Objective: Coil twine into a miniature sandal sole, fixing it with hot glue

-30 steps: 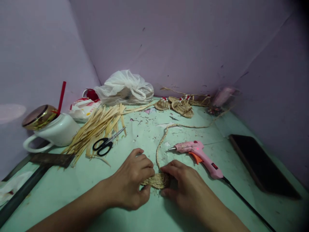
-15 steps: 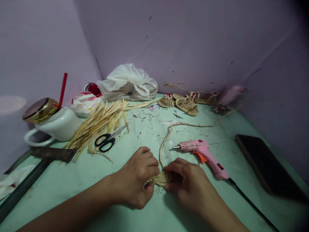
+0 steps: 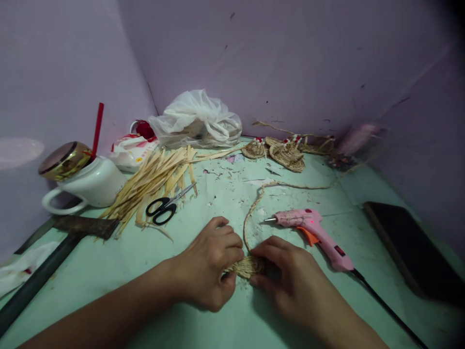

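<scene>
A small flat coil of braided straw rope (image 3: 248, 266) lies on the green table (image 3: 152, 261) between my hands. My left hand (image 3: 209, 264) is curled around its left edge, fingers closed on it. My right hand (image 3: 290, 278) presses fingers closed on its right side. The loose rope tail (image 3: 254, 208) runs from the coil away toward the back right. A pink glue gun (image 3: 314, 231) lies just right of my right hand, nozzle pointing left, cord trailing to the lower right.
Black scissors (image 3: 163, 207) and a pile of straw strips (image 3: 156, 182) lie to the left. A white jug (image 3: 85, 182), a cleaver (image 3: 54, 252), a plastic bag (image 3: 198, 121), finished straw pieces (image 3: 286, 154) and a dark phone (image 3: 410, 252) ring the table. Purple walls enclose it.
Both hands stay on the coil with small finger shifts. The view has drifted slightly, so the table things sit a little further right.
</scene>
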Motion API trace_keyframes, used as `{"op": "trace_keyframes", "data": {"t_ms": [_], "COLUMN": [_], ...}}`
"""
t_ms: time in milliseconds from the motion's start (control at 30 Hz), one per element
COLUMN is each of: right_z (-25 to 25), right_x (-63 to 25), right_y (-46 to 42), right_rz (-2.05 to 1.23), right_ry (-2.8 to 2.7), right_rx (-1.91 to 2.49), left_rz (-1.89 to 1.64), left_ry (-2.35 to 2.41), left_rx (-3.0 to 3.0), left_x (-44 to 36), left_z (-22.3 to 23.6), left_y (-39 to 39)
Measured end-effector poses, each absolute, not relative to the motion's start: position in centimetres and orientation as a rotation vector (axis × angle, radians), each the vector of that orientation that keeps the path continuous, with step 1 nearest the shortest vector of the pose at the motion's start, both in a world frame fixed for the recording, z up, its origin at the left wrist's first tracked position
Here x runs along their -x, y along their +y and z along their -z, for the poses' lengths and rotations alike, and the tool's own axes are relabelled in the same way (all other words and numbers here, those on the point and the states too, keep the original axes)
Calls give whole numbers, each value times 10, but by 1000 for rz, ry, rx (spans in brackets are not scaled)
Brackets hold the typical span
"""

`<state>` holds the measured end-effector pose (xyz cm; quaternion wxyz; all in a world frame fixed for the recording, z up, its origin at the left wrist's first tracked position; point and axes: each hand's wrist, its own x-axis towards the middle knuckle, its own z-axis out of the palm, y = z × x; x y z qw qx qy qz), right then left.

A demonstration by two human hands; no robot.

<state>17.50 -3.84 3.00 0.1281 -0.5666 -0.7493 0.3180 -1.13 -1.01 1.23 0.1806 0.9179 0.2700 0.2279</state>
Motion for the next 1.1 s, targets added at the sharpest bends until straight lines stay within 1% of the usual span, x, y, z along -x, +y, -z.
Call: {"op": "trace_keyframes", "data": {"t_ms": [167,367,567,733,867,1000,1100], "right_z": [-30,-23,-19,-14,-12,-12,-11], "right_x": [-170,-161,-154,-157,-159,-158,-157], "right_y": [-42,-47,-50,-58,-60,-58,-56], "right_rz": [-829,-607,-509,-430,-420,-520,-589], "right_ry": [-2204,-2223,-2155,-2180,-2209,-2175,-2146], "right_rx": [1682,1716,1801,1698,1584,1546,1531], "left_rz": [-617,-612,-654,-522,-388,-377,-286], "left_ry": [783,773,779,829,846,855,857], "left_rx": [-2608,-2601,-2553,-2529,-2508,-2479,-2451], "left_x": [11,11,8,13,16,18,24], "left_z": [-13,-11,-9,-18,-24,-25,-34], "left_y": [-10,-9,-10,-10,-6,-3,-2]}}
